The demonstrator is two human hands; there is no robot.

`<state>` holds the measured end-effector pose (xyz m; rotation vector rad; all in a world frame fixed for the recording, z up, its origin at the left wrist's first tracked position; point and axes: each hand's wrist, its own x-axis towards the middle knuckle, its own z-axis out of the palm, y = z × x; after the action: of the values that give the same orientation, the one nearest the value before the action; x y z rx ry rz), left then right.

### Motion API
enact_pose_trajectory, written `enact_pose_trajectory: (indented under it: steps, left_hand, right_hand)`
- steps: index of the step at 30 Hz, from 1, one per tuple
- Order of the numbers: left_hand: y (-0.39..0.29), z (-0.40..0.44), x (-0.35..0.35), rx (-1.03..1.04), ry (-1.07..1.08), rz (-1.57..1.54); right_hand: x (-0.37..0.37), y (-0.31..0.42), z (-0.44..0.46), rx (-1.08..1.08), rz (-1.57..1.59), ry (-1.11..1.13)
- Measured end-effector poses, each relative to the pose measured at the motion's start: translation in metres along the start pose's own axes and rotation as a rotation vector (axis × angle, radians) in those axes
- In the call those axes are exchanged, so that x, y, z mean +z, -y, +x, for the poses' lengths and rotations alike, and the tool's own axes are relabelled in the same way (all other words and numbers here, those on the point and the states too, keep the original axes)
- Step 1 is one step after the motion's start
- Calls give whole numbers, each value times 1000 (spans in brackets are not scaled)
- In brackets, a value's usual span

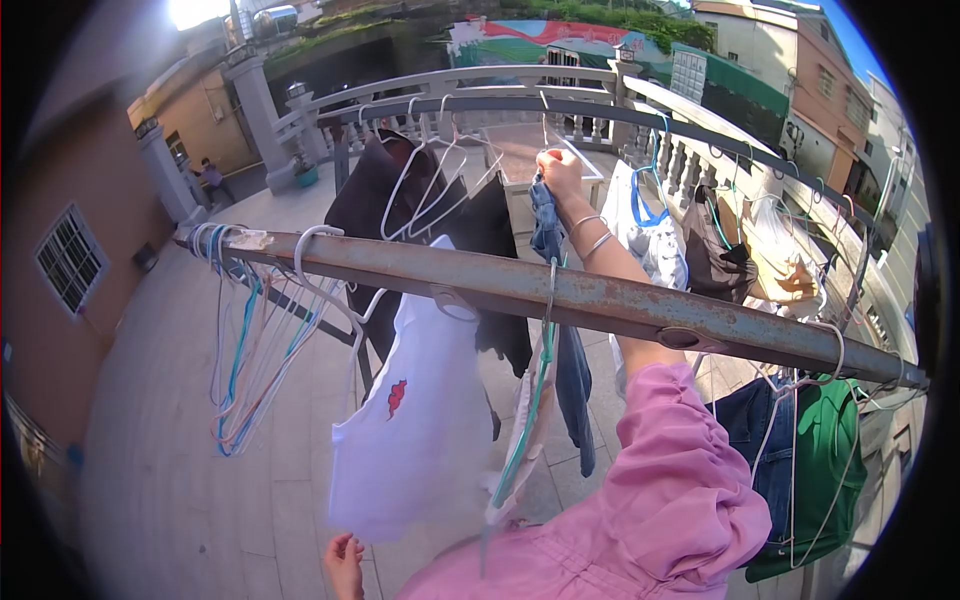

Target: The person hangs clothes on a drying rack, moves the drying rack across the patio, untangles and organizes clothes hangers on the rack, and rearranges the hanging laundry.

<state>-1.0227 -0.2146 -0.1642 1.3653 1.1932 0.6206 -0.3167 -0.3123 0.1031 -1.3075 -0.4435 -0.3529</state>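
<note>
My right hand point(560, 172) reaches over the near rail to the far rail, closed around the top of a hanger point(545, 122). Blue denim jeans point(572, 400) hang just below it. Low on the left, my left hand point(344, 560) has its fingers curled, with nothing visible in them. Its fingertips come close to the hem of a white sleeveless top point(415, 400) with a small red print; whether they touch, I cannot tell. Nearer me, a green hanger point(546, 345) hooks on the near rail, carrying a pale garment point(520, 440).
The rusty near rail point(600, 300) crosses the view. Bunched bare hangers point(240, 360) hang at its left, a green garment point(825, 470) at its right. Dark clothes point(375, 190) and a brown garment point(715, 250) hang beyond. A balustrade point(460, 85) borders the tiled terrace; a person point(213, 180) stands far left.
</note>
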Motion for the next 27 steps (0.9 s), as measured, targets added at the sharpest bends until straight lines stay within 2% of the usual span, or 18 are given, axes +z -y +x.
enact_pose_trajectory:
  steps: [3, 4, 7, 8, 9, 17, 20, 23, 25, 27]
  left_hand:
    - [6, -2, -5, 3, -3, -17]
    - [7, -4, -6, 1, -13, -22]
    - [10, -9, -6, -7, -35, -43]
    - [11, -10, -7, -9, -36, -48]
    - [13, -11, -7, -12, -37, -51]
    - [25, -18, -10, -39, -82, -23]
    - [15, -19, -5, -13, -95, -14]
    - [6, -22, 3, -22, -83, -4]
    - [2, -20, 11, -31, -70, 2]
    - [-1, -21, 12, -47, -41, 31]
  right_hand:
    - [-4, 14, -16, 143, 265, -12]
    - [-5, 16, -21, 108, 261, -23]
    - [-24, 29, -12, 154, 305, 181]
    - [-30, 39, -13, 159, 246, 178]
    - [-36, 36, -7, 194, 321, 245]
    - [-73, 39, 24, 371, 257, 502]
    - [-76, 43, 13, 419, 268, 448]
    - [-65, 41, 3, 359, 225, 344]
    - [-53, 43, 6, 321, 163, 339]
    - [-44, 27, 14, 190, 58, 371]
